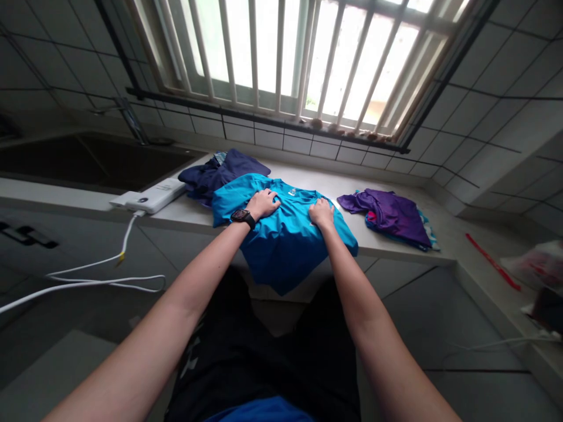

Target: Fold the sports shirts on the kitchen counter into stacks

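Crumpled navy cloth garment [233, 167]: lying at ten o'clock. Left hand [263, 204]: resting spread on bright-blue fabric shirt [285, 252], centre, overhanging white desk [328, 178]; right hand [322, 212]: curling atop, pinch unclear. Apparently smoothing; next likely calling for folding. Purple cloth bundle [398, 217]: lying at three o'clock.

Looks onto a wide window [266, 58] with pale upright bars [253, 53] and a dark border [272, 120], bright with daylight. Has pale tiled walls [470, 111] marked by dark joint lines, dim toward the corners. Runs below into a white countertop [373, 176] with a dark sink [88, 158] and a metal tap [132, 122] at left, grey-looking cabinets [417, 305] underneath. Turns a corner at right. Falls into deep shade below.
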The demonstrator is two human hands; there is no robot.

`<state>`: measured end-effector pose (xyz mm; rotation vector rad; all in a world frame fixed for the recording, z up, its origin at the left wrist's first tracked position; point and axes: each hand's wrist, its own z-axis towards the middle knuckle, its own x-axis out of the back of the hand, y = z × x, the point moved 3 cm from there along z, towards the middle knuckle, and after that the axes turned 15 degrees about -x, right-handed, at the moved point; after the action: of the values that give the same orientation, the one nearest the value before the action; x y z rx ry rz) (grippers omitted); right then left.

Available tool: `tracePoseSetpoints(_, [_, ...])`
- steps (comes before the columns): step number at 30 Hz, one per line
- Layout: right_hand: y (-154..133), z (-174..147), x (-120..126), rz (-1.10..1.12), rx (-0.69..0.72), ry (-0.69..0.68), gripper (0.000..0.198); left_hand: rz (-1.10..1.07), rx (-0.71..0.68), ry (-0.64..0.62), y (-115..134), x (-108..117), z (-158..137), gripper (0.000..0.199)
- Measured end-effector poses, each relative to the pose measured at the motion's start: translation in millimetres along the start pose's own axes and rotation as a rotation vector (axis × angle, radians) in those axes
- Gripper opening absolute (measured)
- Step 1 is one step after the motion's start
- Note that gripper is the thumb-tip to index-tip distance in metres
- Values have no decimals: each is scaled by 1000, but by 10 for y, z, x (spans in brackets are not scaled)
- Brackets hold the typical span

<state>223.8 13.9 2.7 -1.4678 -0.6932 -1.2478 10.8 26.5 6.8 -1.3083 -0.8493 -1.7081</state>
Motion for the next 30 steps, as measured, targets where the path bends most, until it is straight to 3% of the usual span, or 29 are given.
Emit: tracePoseSetpoints(30, [-1,-13,-9,-1,-11,-12,55,10,-37,6,-28,-24,9,51])
